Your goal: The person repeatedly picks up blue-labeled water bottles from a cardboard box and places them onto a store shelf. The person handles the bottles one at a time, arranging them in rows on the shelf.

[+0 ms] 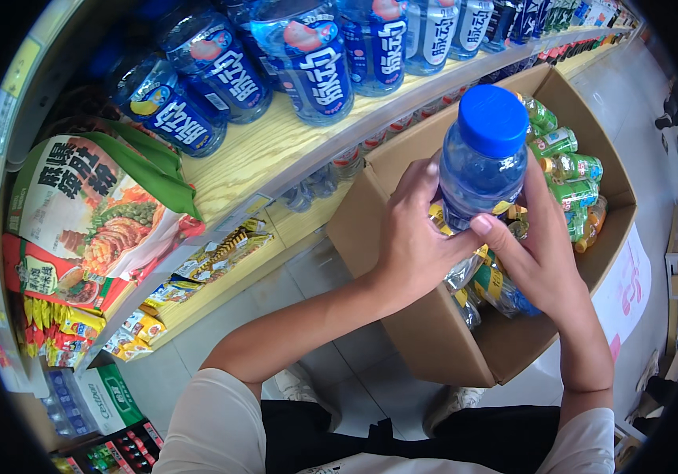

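Observation:
A clear blue plastic drink bottle (481, 163) with a blue screw cap is held up between both my hands, over a cardboard box. My left hand (416, 237) grips its left side. My right hand (537, 249) wraps its right side, the thumb across the lower front. Below, the open cardboard box (434, 343) holds several bottles: green-labelled ones (576, 166) on the right, an orange drink bottle (594, 224), and yellow-labelled bottles (490, 287) nearer me. My hands hide part of the box's contents.
On the wooden shelf (220, 183) stand several blue-labelled bottles (315, 65) in a row. Noodle packages (96, 207) lie at its left end. Snack packets (220, 252) and clear bottles (321, 181) sit on the lower shelf. White paper (623, 290) shows right of the box.

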Tool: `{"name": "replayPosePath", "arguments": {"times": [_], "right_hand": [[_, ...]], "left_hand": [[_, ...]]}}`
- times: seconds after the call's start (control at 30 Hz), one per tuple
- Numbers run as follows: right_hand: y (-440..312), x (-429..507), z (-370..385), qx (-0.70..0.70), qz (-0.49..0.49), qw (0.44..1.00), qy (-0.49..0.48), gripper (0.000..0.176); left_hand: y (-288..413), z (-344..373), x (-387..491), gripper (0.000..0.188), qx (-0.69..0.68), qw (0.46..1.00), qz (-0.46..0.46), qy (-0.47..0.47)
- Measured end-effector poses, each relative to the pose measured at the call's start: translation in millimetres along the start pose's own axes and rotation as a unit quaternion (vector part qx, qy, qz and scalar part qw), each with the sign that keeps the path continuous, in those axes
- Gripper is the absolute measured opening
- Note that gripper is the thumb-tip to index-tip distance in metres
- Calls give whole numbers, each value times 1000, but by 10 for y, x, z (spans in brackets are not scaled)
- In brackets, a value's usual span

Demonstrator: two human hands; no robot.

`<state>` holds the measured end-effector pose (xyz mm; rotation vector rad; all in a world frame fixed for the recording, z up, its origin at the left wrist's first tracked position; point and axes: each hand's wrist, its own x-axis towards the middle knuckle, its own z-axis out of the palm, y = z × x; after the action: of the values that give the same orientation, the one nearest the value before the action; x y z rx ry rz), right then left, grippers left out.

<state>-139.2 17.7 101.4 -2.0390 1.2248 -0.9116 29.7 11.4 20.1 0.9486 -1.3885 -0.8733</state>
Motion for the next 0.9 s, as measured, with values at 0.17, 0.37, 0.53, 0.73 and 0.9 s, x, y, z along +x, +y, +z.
{"name": "replayPosePath", "arguments": {"times": [0.17, 0.37, 0.53, 0.73, 0.9], "right_hand": [[8, 32, 73, 91, -8, 996, 7, 74], [9, 98, 243, 151, -55, 987, 8, 70], [-95, 244, 389, 13, -142, 990, 0, 79], [-230, 614, 774, 28, -186, 981, 47, 81], [-443, 792, 1127, 71, -206, 975, 48, 82]], "left_hand": [[217, -175, 98, 68, -25, 1000, 15, 13], [427, -360, 161, 87, 8, 993, 100, 55], [457, -591, 182, 85, 56, 989, 116, 69], [513, -754, 178, 92, -38, 985, 131, 101], [675, -939, 208, 88, -99, 971, 152, 157]]}}
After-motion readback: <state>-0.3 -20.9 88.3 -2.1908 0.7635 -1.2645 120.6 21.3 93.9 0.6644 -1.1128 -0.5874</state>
